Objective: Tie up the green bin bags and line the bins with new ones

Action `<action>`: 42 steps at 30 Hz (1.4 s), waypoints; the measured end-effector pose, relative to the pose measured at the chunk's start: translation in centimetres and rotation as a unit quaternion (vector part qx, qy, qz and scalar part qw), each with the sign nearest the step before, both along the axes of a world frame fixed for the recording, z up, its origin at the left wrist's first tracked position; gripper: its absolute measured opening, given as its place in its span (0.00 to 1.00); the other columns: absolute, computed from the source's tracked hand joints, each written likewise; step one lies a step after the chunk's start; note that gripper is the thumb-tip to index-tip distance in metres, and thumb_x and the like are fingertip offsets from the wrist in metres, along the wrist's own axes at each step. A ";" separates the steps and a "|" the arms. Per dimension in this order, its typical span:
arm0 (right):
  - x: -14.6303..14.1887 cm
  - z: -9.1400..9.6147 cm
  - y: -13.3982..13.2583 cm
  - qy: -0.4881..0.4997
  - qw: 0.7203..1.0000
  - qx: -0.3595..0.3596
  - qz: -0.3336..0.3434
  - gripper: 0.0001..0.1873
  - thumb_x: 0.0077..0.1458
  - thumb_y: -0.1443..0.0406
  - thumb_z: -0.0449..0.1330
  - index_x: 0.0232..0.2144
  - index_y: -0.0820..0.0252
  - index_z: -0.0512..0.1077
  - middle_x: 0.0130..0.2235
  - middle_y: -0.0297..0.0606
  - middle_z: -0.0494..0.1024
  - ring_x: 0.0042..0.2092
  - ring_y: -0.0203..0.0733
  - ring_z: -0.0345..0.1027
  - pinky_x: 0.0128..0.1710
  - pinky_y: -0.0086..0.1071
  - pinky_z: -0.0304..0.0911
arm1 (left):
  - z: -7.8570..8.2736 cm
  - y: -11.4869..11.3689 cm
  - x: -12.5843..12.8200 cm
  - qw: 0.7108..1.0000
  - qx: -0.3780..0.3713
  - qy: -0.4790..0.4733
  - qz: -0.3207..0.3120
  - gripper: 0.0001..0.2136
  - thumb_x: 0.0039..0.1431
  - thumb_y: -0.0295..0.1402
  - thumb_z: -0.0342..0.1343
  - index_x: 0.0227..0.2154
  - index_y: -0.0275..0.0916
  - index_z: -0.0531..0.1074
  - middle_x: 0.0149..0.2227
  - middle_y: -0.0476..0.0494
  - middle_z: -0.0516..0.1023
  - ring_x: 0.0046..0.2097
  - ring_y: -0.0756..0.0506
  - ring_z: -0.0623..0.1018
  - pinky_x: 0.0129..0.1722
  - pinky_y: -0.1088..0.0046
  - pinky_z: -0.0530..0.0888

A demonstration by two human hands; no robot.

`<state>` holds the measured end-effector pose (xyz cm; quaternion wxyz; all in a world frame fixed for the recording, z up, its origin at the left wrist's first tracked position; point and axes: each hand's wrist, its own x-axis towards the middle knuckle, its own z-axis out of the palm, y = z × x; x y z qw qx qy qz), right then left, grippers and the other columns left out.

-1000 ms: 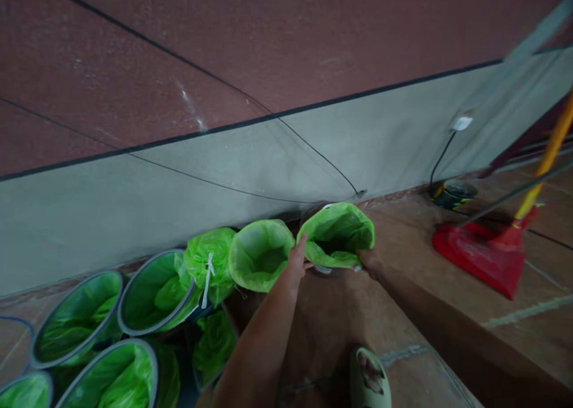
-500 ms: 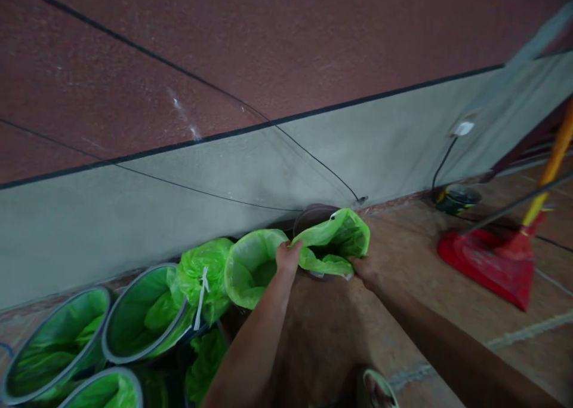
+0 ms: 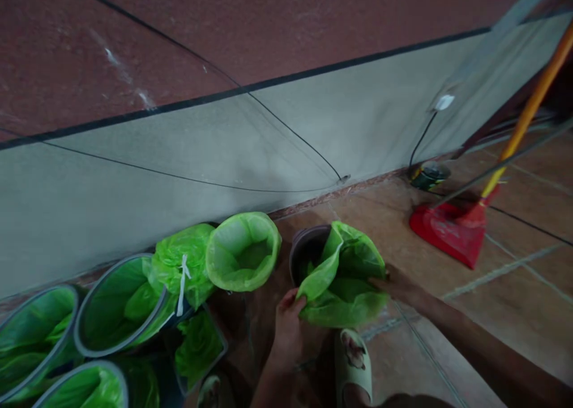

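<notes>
A green mesh bag [image 3: 333,300] hangs wide-mouthed between my two hands, partly over a dark round bucket [image 3: 301,258]. My left hand [image 3: 290,312] pinches the bag's left rim. On the far side, my right hand [image 3: 394,282] grips its right rim, some fingers hidden by the mesh. Left of the bucket stands another bucket lined with a green mesh bag [image 3: 244,249], its mouth open upward. Beside that sits a bunched green bag [image 3: 185,264] with a white tie.
Grey-rimmed bins [image 3: 120,306] with green liners crowd the lower left. A red dustpan [image 3: 447,232] and a yellow pole [image 3: 514,139] stand at right, near a small dark can [image 3: 430,175] by the wall. My sandalled foot [image 3: 353,360] is below the bag.
Both hands have brought the bag toward me. The dark bucket now stands apart from the lined bucket, and more of its inside shows. The view has shifted to the right.
</notes>
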<state>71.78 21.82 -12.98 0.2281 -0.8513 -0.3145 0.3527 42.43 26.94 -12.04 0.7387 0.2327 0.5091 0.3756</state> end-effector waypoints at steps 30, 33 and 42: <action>-1.3 2.6 19.0 -0.114 0.850 0.137 0.496 0.12 0.54 0.57 0.57 0.30 0.59 0.76 0.51 0.45 0.75 0.55 0.50 0.66 0.56 0.39 0.59 | 0.8 4.6 -2.4 0.991 -0.056 -0.092 0.078 0.14 0.40 0.30 0.63 0.34 0.34 0.76 0.30 0.46 0.79 0.31 0.48 0.77 0.34 0.73 0.71; -2.4 3.0 21.2 0.022 0.888 0.169 0.426 0.17 0.56 0.53 0.54 0.32 0.59 0.75 0.40 0.40 0.79 0.42 0.43 0.71 0.43 0.33 0.66 | 1.1 4.8 -2.0 0.987 -0.060 -0.111 0.101 0.16 0.41 0.33 0.65 0.36 0.34 0.77 0.34 0.44 0.80 0.35 0.45 0.79 0.38 0.70 0.74; -7.6 0.5 28.7 -0.189 0.878 -0.005 0.440 0.08 0.49 0.62 0.63 0.25 0.60 0.79 0.26 0.41 0.79 0.34 0.44 0.71 0.33 0.31 0.63 | -2.2 4.7 0.6 0.975 -0.106 0.001 0.196 0.14 0.44 0.37 0.68 0.32 0.34 0.78 0.33 0.40 0.82 0.34 0.43 0.81 0.35 0.69 0.77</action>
